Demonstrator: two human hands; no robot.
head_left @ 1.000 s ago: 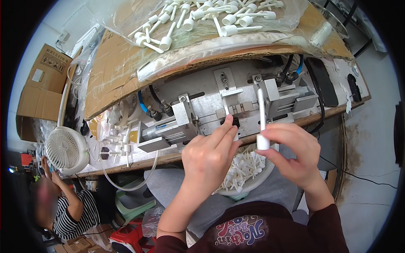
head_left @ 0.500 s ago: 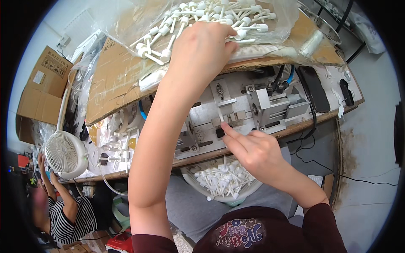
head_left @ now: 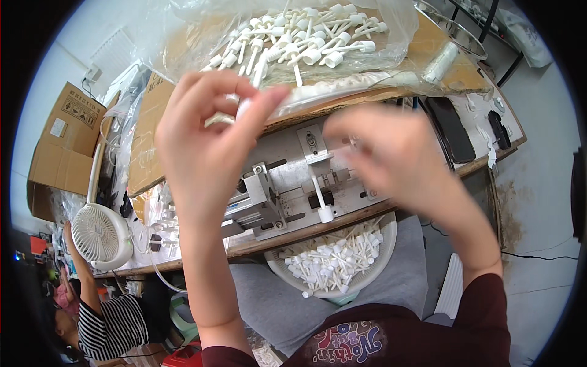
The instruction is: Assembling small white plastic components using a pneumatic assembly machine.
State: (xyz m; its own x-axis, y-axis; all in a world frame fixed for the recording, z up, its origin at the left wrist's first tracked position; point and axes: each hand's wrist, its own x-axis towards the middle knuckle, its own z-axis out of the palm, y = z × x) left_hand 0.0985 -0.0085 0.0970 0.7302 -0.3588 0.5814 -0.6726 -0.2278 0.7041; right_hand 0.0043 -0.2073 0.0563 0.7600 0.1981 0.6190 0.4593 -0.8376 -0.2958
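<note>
Over the bench's left half, my left hand (head_left: pixel 208 131) is closed, its thumb and fingers pinching a white capped plastic stick (head_left: pixel 244 109) that is mostly hidden. My right hand (head_left: pixel 397 147) is smeared by motion above the right side of a metal clamping fixture (head_left: pixel 269 199); whether it grips anything cannot be made out. Another white capped plastic stick (head_left: pixel 320 192) lies in the middle of the fixture, its round cap toward me. Several more capped sticks (head_left: pixel 312 56) are heaped on a plastic-covered cardboard sheet (head_left: pixel 150 128) beyond the fixture.
A round basket (head_left: pixel 385 251) full of such sticks sits at my lap below the bench edge. At right lie a black phone (head_left: pixel 451 129) and a small black tool (head_left: pixel 499 129). A white fan (head_left: pixel 101 235) stands at left, near another person in a striped shirt (head_left: pixel 119 327).
My left hand has come back from the heap toward the left, pinching a stick. My right hand has risen off the fixture, and the stick there now shows its cap toward me.
</note>
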